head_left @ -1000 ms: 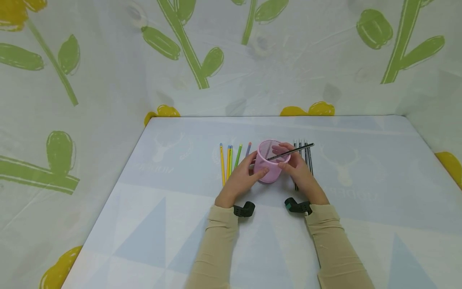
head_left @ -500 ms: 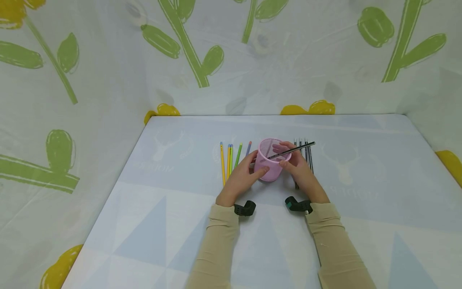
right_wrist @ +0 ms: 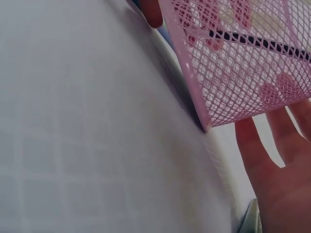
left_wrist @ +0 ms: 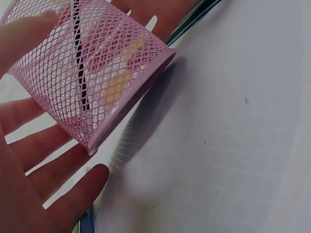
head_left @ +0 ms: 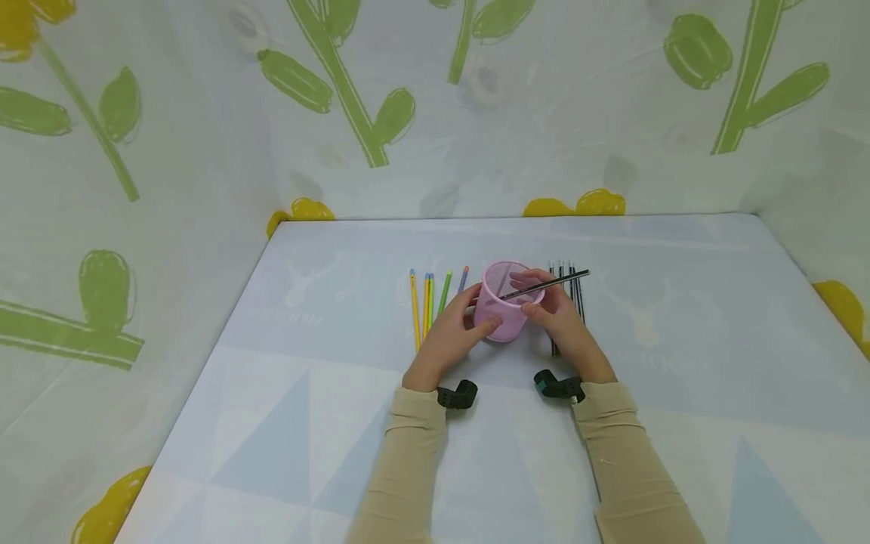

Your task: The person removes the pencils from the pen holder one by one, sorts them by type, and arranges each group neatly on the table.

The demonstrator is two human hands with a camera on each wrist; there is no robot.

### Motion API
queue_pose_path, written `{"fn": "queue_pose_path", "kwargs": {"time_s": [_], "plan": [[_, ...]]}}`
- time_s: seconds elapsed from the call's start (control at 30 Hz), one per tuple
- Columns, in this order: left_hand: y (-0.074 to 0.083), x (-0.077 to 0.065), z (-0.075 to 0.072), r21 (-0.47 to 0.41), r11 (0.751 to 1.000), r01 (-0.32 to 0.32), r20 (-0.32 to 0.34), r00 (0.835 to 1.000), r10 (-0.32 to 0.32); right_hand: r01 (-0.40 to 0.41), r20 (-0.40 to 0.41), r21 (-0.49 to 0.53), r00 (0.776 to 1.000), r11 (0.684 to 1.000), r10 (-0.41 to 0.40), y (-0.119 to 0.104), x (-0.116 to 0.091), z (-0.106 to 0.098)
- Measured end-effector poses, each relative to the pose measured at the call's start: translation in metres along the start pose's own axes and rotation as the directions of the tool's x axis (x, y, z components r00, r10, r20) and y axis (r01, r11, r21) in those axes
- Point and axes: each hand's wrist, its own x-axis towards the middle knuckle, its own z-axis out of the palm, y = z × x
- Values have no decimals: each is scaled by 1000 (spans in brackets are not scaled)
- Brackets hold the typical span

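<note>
A pink mesh pencil holder [head_left: 514,320] is held between both hands, its open top tipped toward the head camera. My left hand [head_left: 445,340] grips its left side, thumb on the front and fingers spread round behind. On the opposite side my right hand [head_left: 569,326] holds it, thumb at the front rim and fingers behind the wall. One black pencil [head_left: 560,279] stands inside, slanting out over the right rim; its lower part shows through the mesh in both wrist views. Beneath the holder's base rim [left_wrist: 136,97], a shadow falls on the table.
Yellow pencils [head_left: 414,306], a green pencil [head_left: 445,291] and a purple pencil [head_left: 464,279] lie left of the holder. Several black pencils [head_left: 578,302] lie to its right, partly behind my right hand. A pale patterned cloth [head_left: 285,408] covers the table; printed curtains [head_left: 476,151] surround it.
</note>
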Motion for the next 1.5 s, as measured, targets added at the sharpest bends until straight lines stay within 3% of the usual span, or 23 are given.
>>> {"fn": "queue_pose_path", "kwargs": {"time_s": [0.27,0.57,0.77,0.93,1.17,1.5], "plan": [[3,0,0,30,999,-25,-22,999,26,19,54,-38,998,999,-16,-11,1,5],[0,1,1,-7,997,-77,-26,997,77,8,81,-88,997,996,-1,-12,-1,7],[15,-4,-6,-38,998,-59,0,998,59,36,102,-78,994,996,-28,-9,1,6],[27,-8,-13,-93,993,-75,33,996,78,27,101,-107,995,994,-16,8,6,2],[5,1,-9,-49,996,-73,31,997,75,16,94,-123,996,992,-5,9,6,2],[2,-1,-9,1,998,-56,15,998,56,13,98,-129,995,992,-1,-11,1,9]]}}
